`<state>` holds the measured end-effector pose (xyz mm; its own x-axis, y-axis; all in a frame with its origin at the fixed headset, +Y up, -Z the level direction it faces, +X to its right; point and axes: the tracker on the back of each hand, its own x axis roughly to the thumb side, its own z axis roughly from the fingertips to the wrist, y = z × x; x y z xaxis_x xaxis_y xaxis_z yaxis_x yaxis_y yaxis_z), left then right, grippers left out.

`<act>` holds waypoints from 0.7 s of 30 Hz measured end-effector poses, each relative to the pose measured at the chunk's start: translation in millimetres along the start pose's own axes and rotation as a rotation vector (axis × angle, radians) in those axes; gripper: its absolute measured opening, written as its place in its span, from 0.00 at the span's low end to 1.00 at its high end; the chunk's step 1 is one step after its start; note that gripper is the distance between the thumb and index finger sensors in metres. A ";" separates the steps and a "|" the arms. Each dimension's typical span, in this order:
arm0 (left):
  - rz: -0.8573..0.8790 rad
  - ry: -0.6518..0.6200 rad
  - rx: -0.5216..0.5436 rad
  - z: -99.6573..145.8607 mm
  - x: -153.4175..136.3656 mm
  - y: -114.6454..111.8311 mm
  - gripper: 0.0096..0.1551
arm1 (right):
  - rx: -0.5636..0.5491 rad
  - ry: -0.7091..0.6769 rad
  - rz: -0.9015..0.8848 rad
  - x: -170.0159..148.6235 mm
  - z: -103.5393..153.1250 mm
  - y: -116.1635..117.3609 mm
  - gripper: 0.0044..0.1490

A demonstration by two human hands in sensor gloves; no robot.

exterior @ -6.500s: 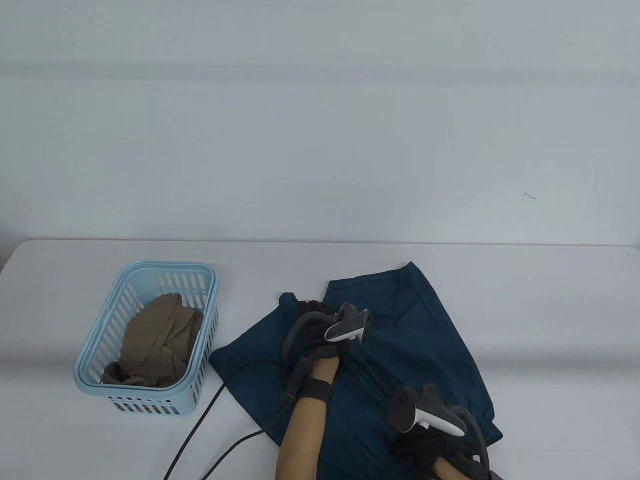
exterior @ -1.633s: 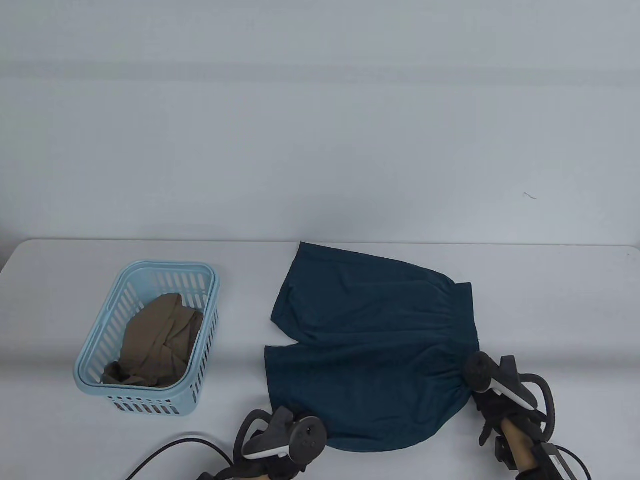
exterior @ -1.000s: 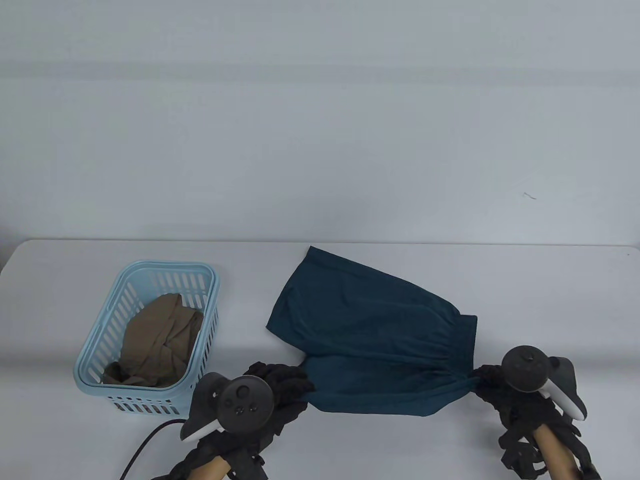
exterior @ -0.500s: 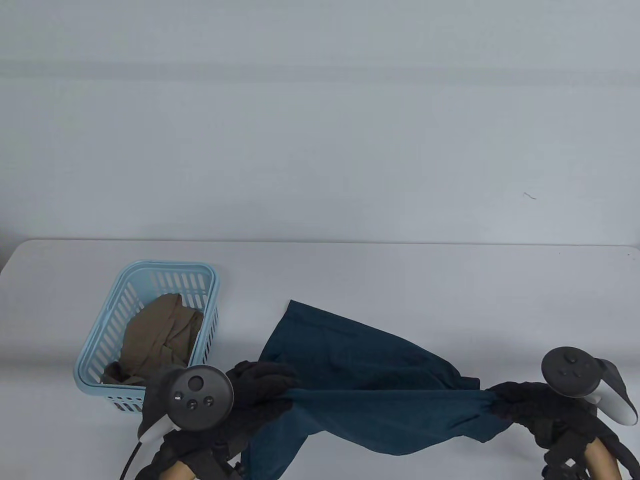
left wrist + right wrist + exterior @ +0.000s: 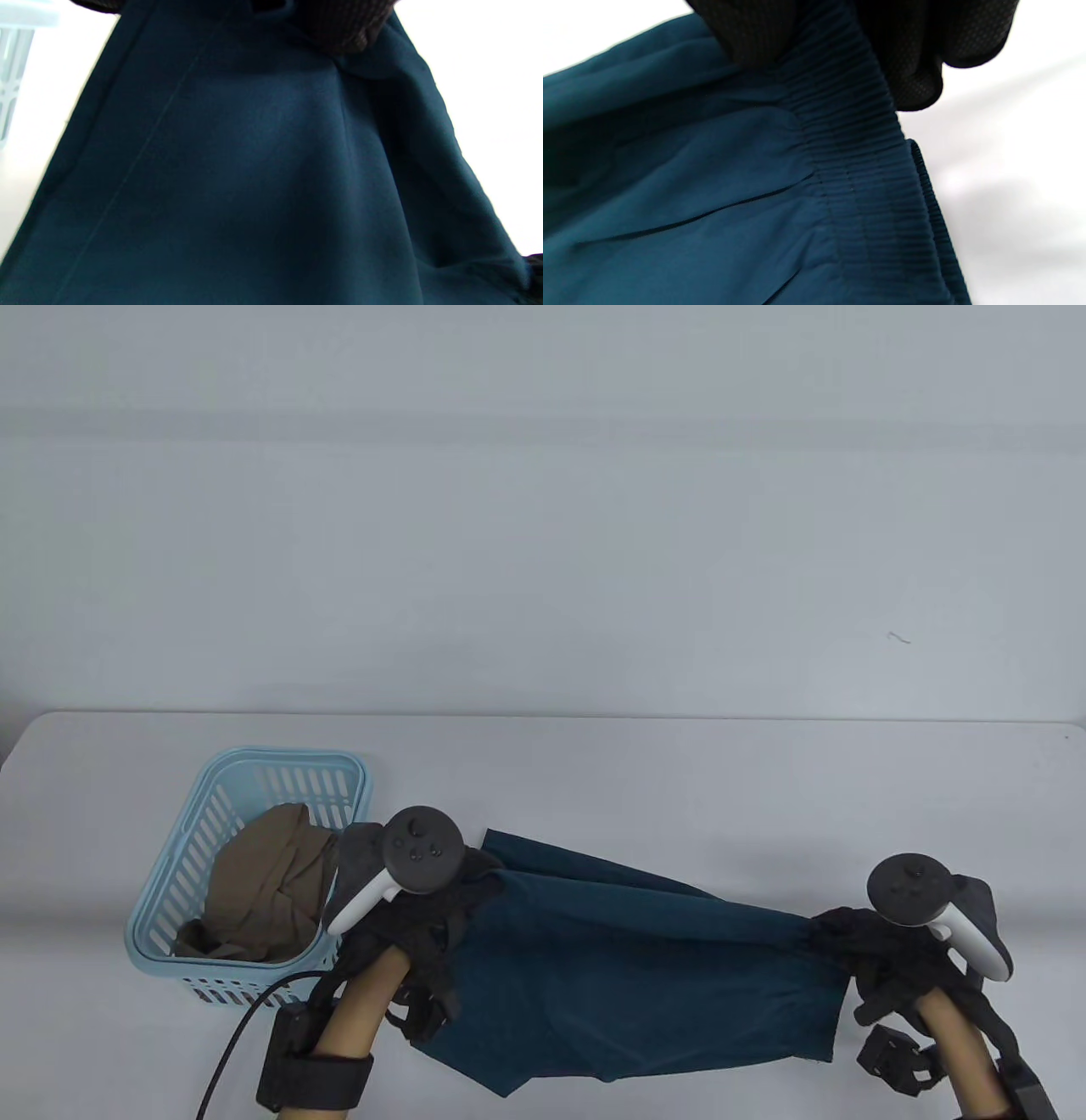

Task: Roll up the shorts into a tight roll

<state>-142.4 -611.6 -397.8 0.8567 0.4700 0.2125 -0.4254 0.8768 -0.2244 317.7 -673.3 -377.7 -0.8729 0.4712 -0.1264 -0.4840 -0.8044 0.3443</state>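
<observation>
1. Table view: left hand (image 5: 441,899) and right hand (image 5: 857,942) each pinch an end of the teal shorts (image 5: 628,967), stretched between them.
2. Shorts hang over the white table (image 5: 679,780); blue basket (image 5: 161,933) sits left.

In the table view the left hand (image 5: 441,899) has its fingers hidden under its tracker (image 5: 407,861) and the bunched leg end of the shorts (image 5: 628,967), so how they lie on the cloth cannot be told. That tracker also covers the blue basket's (image 5: 170,899) near right corner. In the left wrist view only a gloved fingertip (image 5: 343,25) shows, cut off by the top edge. Both forearms run off the bottom edge
</observation>
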 end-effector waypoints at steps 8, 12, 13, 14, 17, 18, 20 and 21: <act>-0.076 0.243 -0.023 -86.7 -17.0 -32.7 0.32 | -0.129 0.116 0.059 -16.8 -57.4 12.4 0.32; -0.118 0.162 0.010 -97.7 -10.4 -44.6 0.37 | -0.227 0.094 0.170 -21.3 -59.1 15.8 0.34; -0.111 0.153 0.001 -96.8 -8.8 -47.3 0.36 | -0.221 0.085 0.165 -22.3 -57.8 16.4 0.34; -0.105 0.150 -0.010 -95.0 -7.4 -49.5 0.36 | -0.214 0.078 0.160 -22.8 -56.4 16.5 0.35; -0.094 0.109 -0.030 -85.4 -2.5 -56.6 0.36 | -0.208 0.074 0.152 -21.9 -49.9 15.3 0.35; -0.095 0.094 -0.034 -80.0 0.0 -59.0 0.36 | -0.206 0.061 0.142 -20.0 -46.4 14.6 0.36; -0.106 0.060 -0.055 -69.5 4.8 -63.7 0.37 | -0.191 0.020 0.070 -14.1 -37.5 13.9 0.37; -0.117 0.039 -0.067 -62.7 7.8 -66.9 0.37 | -0.198 -0.005 0.006 -8.8 -31.0 14.4 0.38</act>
<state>-89.0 -673.1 -440.7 0.9106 0.3594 0.2041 -0.3025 0.9160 -0.2633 316.6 -700.3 -400.4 -0.8759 0.4673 -0.1200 -0.4815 -0.8626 0.1555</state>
